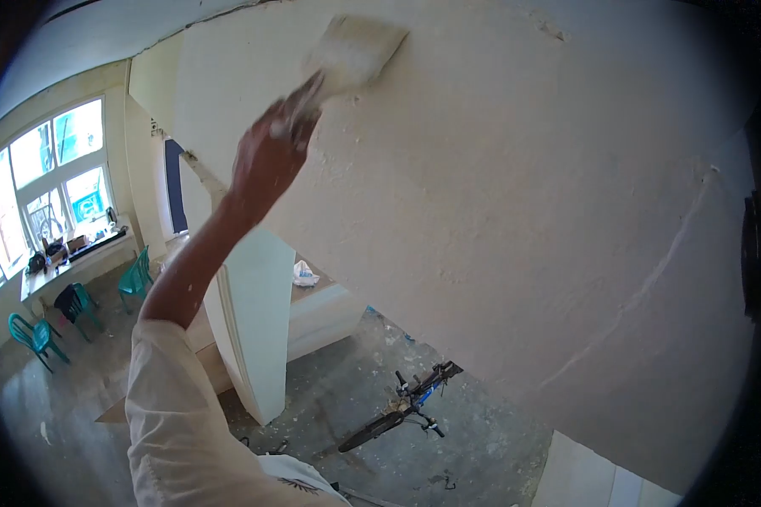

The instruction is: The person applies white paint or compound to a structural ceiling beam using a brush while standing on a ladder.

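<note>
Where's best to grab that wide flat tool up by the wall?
Probably the lower end of the wide flat tool, coming from below: its broad face spreads above the left hand, which holds it there. Blur and the hand hide the grip's exact shape.

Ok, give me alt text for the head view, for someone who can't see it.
A raised left hand holds a broad, flat, pale-coated scraper, motion-blurred, at a large beige plastered surface. Below, a black-and-blue bicycle is on the grey speckled floor; at left, green plastic chairs stand near bright paned windows.
</note>
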`<move>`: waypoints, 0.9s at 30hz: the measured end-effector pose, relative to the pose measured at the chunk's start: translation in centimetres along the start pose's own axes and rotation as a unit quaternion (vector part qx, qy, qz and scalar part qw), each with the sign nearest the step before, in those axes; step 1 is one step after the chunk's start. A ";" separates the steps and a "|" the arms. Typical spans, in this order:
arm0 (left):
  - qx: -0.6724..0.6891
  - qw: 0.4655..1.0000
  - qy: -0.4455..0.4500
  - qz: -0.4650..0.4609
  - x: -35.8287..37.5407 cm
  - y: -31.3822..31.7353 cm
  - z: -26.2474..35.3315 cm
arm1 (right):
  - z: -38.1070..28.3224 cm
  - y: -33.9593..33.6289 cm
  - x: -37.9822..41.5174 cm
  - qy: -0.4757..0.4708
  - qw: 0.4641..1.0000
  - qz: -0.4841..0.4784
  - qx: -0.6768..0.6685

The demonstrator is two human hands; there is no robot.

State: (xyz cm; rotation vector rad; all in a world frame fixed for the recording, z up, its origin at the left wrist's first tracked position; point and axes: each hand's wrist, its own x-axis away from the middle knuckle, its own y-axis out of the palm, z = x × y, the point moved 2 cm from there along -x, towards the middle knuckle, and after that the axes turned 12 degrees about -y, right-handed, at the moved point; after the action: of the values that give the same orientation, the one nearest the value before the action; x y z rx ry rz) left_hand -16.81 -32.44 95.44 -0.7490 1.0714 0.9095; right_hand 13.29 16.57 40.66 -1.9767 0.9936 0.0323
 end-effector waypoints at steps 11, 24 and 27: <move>0.097 0.876 -0.362 -0.303 37.1 -8.9 -7.8 | -4.1 2.5 -5.1 0.051 0.996 -0.044 -0.055; 0.334 0.266 -0.669 -0.609 53.8 -0.8 4.6 | -5.4 -1.9 1.5 0.208 0.959 0.138 -0.131; 0.247 0.292 -0.582 -0.718 52.9 1.5 10.4 | -3.7 -1.0 2.2 0.137 0.965 0.175 -0.141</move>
State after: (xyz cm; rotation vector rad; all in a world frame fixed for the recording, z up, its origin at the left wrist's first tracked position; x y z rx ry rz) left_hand -3.19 -9.76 48.47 -0.0704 -0.8545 -0.6424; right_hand 14.22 12.78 42.71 -2.0693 1.5881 0.1034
